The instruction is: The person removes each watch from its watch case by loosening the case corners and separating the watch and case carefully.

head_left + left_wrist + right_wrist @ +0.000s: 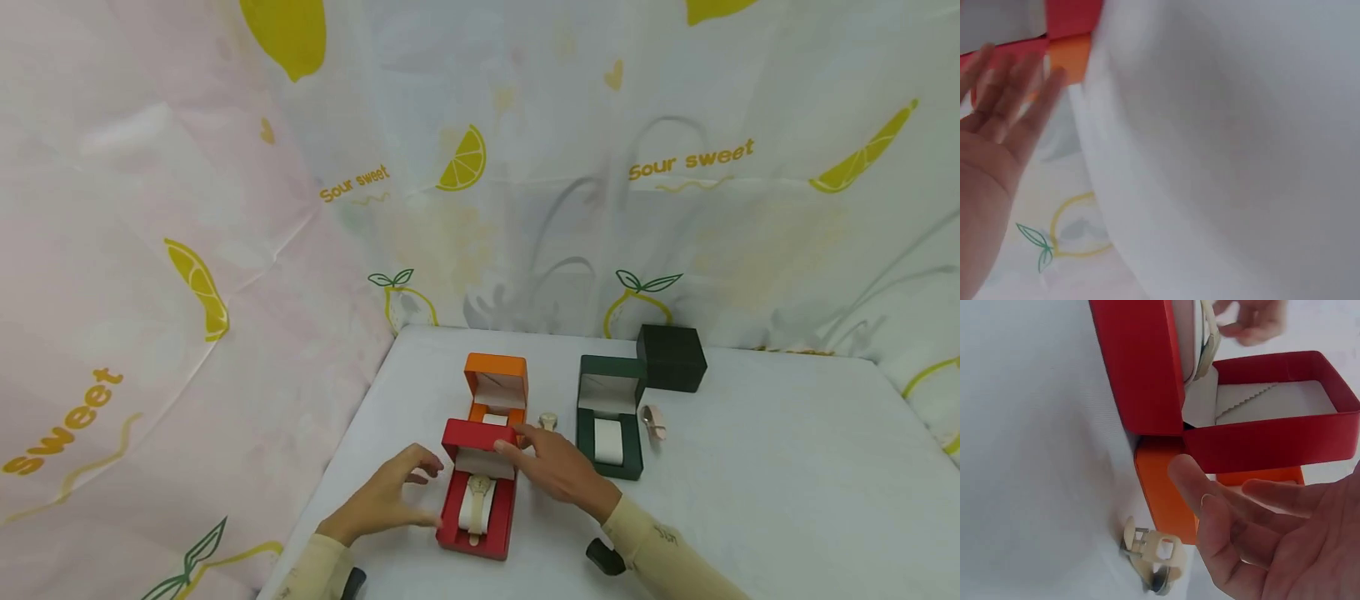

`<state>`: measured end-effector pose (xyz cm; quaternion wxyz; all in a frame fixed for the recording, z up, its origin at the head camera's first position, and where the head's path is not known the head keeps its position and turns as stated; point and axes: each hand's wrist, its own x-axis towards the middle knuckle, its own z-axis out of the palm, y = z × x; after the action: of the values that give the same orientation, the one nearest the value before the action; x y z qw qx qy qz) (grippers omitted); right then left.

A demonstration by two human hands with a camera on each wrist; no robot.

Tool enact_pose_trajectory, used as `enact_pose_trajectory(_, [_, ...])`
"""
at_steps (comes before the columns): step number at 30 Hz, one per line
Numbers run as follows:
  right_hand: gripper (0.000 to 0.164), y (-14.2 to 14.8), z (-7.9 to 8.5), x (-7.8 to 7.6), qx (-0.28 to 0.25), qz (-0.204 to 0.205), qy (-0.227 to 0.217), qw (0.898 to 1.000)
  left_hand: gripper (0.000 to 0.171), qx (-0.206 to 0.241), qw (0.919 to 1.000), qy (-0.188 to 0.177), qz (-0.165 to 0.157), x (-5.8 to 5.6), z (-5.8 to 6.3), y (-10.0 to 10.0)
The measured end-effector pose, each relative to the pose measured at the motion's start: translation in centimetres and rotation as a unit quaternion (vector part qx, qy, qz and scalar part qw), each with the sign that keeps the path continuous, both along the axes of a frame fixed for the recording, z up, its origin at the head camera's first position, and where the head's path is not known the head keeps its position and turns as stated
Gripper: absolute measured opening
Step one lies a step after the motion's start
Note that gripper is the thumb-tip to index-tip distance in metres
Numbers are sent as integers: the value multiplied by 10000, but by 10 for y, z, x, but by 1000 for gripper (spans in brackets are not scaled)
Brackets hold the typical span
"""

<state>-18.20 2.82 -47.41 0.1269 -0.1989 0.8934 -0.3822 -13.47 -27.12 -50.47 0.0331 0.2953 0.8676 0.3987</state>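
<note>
A red watch box (495, 546) stands with its lid (480, 435) raised. Inside it, a cream-strapped watch (478, 496) is wrapped round a white cushion. My left hand (388, 497) is at the box's left side, thumb and fingers spread apart. On the other side my right hand (558, 468) has its fingertips right by the lid's right edge. In the right wrist view, the loosely bent fingers (1222, 544) are close behind the red lid and hold nothing. The left wrist view shows the left fingers (1007, 94) extended, overlapping the red box.
Directly behind the red box is an open orange watch box (497, 365). A cream watch (548, 420) lies to its right. Further right stand an open green watch box (628, 467), a pale pink watch (657, 423) and a black box (672, 360). A lemon-print cloth (525, 208) hangs behind the white table.
</note>
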Motion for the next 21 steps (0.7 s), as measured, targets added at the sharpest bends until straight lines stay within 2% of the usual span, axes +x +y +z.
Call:
enact_pose_trajectory(2, [78,3,-2,2,30,0,-25,10000,60,113,9993,305,-163,-1,4,4])
enact_pose_trajectory(4, [76,6,-4,3,56,19,-57,10000,53,16,9992,280,-298,0,7,10])
enact_pose_trajectory(8, [74,8,-6,6,76,79,-163,9998,61,-767,9965,-69,-318,1,7,20])
enact_pose_trajectory(11, [74,10,-7,8,92,123,-199,9997,65,-1237,9918,-51,-311,0,0,23])
enact_pose_trajectory(15, [74,12,-8,9,105,129,-149,9998,65,-1468,9887,42,-305,-4,-3,28])
enact_pose_trajectory(21, [74,15,-9,9,20,90,-110,9999,71,-1882,9818,-136,-213,-7,-1,40])
